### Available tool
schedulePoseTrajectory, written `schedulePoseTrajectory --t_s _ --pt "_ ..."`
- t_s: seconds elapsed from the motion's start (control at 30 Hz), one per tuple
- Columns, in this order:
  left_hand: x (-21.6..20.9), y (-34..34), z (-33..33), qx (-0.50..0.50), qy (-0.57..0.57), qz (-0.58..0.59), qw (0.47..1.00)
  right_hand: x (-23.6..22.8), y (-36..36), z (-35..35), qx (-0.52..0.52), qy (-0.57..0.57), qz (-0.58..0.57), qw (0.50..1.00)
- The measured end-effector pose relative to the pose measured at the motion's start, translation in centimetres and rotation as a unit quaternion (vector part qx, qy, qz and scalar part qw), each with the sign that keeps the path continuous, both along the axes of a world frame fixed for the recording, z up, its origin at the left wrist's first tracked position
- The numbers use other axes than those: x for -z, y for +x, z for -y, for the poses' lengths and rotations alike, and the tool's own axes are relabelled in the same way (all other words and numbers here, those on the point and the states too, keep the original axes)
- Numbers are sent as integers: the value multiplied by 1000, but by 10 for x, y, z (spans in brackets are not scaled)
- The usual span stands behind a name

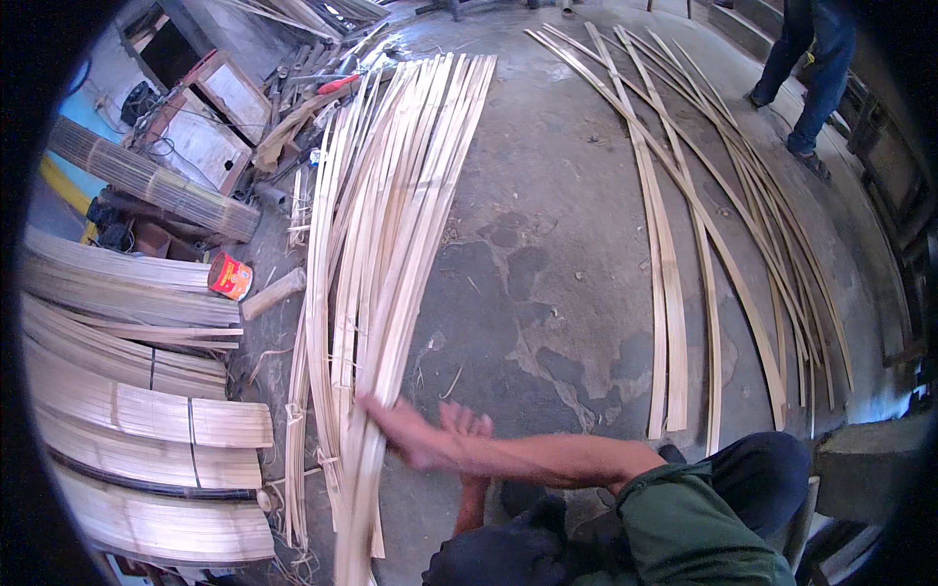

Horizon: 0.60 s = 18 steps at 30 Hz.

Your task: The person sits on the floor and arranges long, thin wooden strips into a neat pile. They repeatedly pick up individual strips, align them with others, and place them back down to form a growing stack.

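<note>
Touching a bunch of long, flat, pale wooden strips (396,234), the right hand (408,437) is too blurry to tell how far its fingers bend or if they grip any. The strips stretch far ahead of those fingers over the grey, patchy floor (547,215). Just right of them, the left hand (466,422) has loosely open, empty fingers.

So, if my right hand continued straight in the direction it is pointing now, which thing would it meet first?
The right hand would first meet the left pile of pale bamboo strips; its fingertips seem already at them, though blur leaves the depth unclear.
</note>
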<state>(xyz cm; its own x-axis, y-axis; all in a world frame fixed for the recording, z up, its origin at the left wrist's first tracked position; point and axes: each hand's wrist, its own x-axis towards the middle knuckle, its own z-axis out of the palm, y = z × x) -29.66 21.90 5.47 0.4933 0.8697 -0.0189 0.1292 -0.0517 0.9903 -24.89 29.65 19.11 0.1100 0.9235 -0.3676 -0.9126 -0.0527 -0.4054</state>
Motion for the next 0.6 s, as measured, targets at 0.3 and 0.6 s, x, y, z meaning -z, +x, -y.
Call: schedulePoseTrajectory --t_s 0.3,0.6 --pt "-170 75 -133 -270 87 425 860 -98 13 76 -481 233 172 828" --pt "-272 -15 -69 -294 103 449 838 -121 173 11 110 192 929 296"
